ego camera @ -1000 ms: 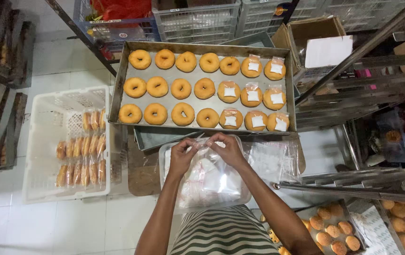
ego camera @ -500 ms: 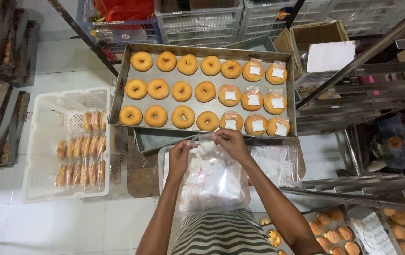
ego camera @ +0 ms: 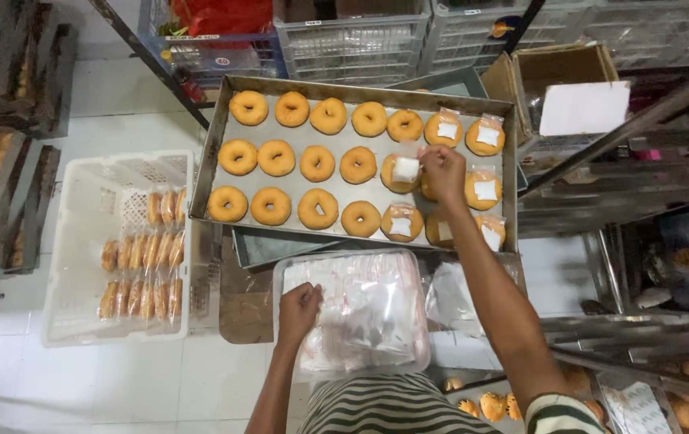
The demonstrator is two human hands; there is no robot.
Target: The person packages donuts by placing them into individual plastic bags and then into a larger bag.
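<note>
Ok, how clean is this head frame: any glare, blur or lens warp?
Head view: even, soft light with weak shadows; mild sheen on the metal tray and bag stack; right hand and left hand sharp enough; shelf rails bow slightly at the edges.

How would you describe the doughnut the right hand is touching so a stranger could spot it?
Find the metal tray of doughnuts. In its middle row, the right hand holds a clear bag over one doughnut; unlike its bare left neighbour, it has a white square on top.
</note>
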